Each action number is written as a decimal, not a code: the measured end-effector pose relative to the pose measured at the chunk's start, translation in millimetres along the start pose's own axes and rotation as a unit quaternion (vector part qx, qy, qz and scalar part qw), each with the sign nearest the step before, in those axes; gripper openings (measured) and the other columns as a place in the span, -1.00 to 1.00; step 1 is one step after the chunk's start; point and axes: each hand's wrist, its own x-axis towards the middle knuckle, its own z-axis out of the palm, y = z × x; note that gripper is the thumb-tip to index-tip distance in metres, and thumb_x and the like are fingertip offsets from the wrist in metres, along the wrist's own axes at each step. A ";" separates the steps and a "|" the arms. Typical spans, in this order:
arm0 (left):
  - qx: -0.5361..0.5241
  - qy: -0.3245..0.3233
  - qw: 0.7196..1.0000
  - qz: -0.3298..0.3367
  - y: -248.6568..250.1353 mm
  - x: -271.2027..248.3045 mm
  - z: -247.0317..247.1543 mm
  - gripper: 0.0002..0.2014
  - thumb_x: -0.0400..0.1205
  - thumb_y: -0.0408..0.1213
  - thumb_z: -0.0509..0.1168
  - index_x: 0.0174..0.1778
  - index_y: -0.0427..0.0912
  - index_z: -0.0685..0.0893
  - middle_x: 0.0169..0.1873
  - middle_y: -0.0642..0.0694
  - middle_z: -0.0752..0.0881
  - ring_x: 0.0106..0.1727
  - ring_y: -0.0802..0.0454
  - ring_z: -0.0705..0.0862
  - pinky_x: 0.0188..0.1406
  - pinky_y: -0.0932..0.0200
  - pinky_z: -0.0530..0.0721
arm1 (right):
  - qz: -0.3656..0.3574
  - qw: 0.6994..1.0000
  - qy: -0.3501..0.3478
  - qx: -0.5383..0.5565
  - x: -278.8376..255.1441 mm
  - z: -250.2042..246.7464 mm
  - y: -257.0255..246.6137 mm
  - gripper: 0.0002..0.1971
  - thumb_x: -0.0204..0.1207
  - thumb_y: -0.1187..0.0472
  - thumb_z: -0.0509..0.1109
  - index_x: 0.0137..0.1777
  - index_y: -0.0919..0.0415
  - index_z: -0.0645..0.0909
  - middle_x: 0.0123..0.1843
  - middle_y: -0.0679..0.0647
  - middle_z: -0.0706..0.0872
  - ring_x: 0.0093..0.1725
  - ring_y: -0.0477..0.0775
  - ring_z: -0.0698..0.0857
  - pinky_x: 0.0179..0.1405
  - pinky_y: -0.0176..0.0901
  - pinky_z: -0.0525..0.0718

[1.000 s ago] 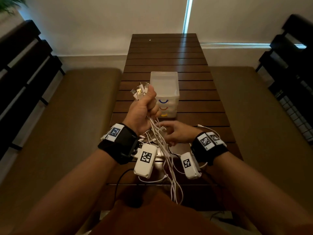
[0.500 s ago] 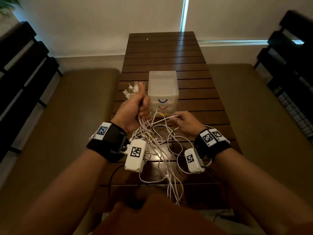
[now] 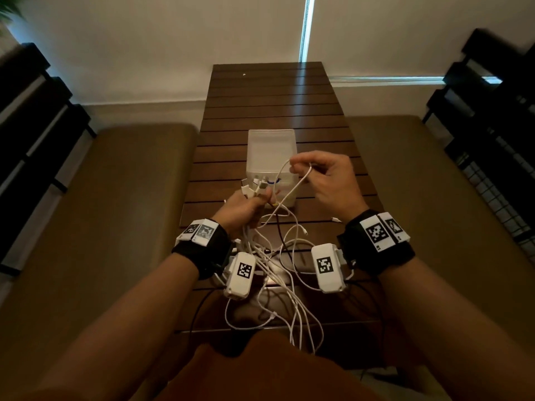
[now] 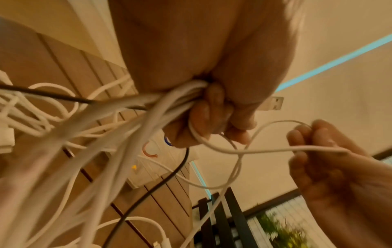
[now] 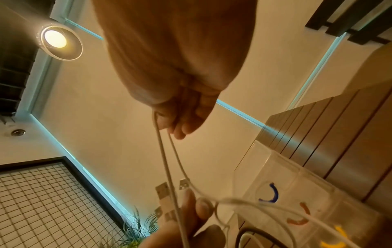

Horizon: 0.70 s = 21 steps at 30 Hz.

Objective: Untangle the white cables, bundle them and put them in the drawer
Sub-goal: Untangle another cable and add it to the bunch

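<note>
**Right hand lifted, one cable loop pulled out of the tangle**

Change vs half a second ago: right hand (image 3: 328,180) was low at counter level by the tangle; now it's raised in front of the drawer unit (image 3: 270,157), pinching a single loop of white cable (image 3: 301,176) between thumb and fingertips. Left hand (image 3: 246,208) sits lower and nearer the body than before, same fisted grip — fingers curled round the white cables (image 4: 148,109), USB plugs (image 3: 256,185) sticking out the top of the fist.

The pulled loop runs from the left fist up to the right hand. Rest of the cables hang slack below the fist, spread over the near edge of the counter (image 3: 269,96) and trailing off it.

Containers: translucent drawer unit stands on the counter just beyond both hands — blue, orange and yellow handles, all drawers closed. Contents can't be made out.
</note>
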 end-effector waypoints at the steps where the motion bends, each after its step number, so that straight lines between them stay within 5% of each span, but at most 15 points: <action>1: 0.025 -0.008 1.000 0.011 1.4 -0.2 2.0 -0.76 0.72 -0.10 0.23 -0.19 0.00 0.75 -0.49 0.03 0.44 -0.46 0.10 0.28 -0.55 0.26 0.28 | 0.009 1.000 0.019 0.008 -0.1 -1.8 1.2 -0.82 0.52 0.43 0.44 0.04 0.20 0.76 -0.05 0.07 0.81 -0.05 -0.02 0.82 -0.09 -0.30 0.73; 5: 0.067 -0.022 0.997 0.042 1.9 2.8 9.0 -0.73 0.70 -0.20 0.28 0.32 0.02 0.64 -0.32 0.00 0.61 -0.48 0.18 0.43 -0.54 0.27 0.40 | 0.038 0.999 -0.013 0.028 -2.0 -8.8 -4.5 -0.81 0.54 0.45 0.40 0.08 0.27 0.74 -0.03 0.07 0.81 -0.05 -0.04 0.83 -0.07 -0.28 0.75; 8: 0.054 0.044 0.993 0.091 1.9 7.0 18.7 -0.76 0.64 -0.27 0.36 0.23 -0.14 0.64 -0.19 -0.05 0.76 -0.34 0.24 0.70 -0.31 0.22 0.64 | 0.034 0.998 -0.048 0.027 0.0 -8.8 -10.3 -0.83 0.55 0.44 0.40 0.07 0.26 0.74 -0.01 0.10 0.81 -0.03 0.03 0.83 -0.03 -0.16 0.78; 11: -0.031 0.125 0.985 0.114 3.9 11.5 20.8 -0.72 0.62 -0.33 0.40 0.23 -0.25 0.61 -0.20 0.02 0.74 -0.32 0.31 0.70 -0.29 0.29 0.64 | 0.032 0.998 -0.048 0.033 2.8 -12.4 -10.8 -0.82 0.55 0.43 0.41 0.01 0.18 0.76 -0.02 0.06 0.82 -0.02 0.06 0.83 0.00 -0.09 0.78; 14: 0.027 0.078 0.992 0.096 6.1 12.2 20.4 -0.84 0.65 -0.28 0.35 0.14 -0.14 0.69 -0.25 0.06 0.72 -0.39 0.33 0.65 -0.41 0.36 0.57 | 0.024 0.997 -0.067 0.026 4.2 -15.1 -11.7 -0.78 0.57 0.48 0.36 0.05 0.22 0.75 -0.01 0.06 0.82 0.01 0.04 0.82 0.03 -0.13 0.78; 18: 0.050 0.070 0.995 0.055 11.1 10.1 21.2 -0.78 0.71 -0.20 0.27 0.06 -0.25 0.75 -0.48 0.10 0.58 -0.60 0.33 0.52 -0.61 0.38 0.47 | 0.064 0.997 0.002 -0.031 7.8 -17.0 -11.7 -0.65 0.59 0.54 0.15 -0.01 0.28 0.77 -0.10 0.05 0.80 -0.11 -0.21 0.78 -0.14 -0.38 0.70; 21: 0.099 0.057 0.991 0.072 14.0 10.2 18.1 -0.80 0.71 -0.26 0.26 -0.04 -0.25 0.76 -0.32 -0.05 0.74 -0.42 0.27 0.70 -0.39 0.22 0.65 | 0.075 0.977 -0.010 -0.198 7.2 -20.5 -10.4 -0.63 0.54 0.43 0.14 -0.24 0.25 0.79 -0.32 -0.02 0.73 -0.36 -0.32 0.64 -0.34 -0.43 0.50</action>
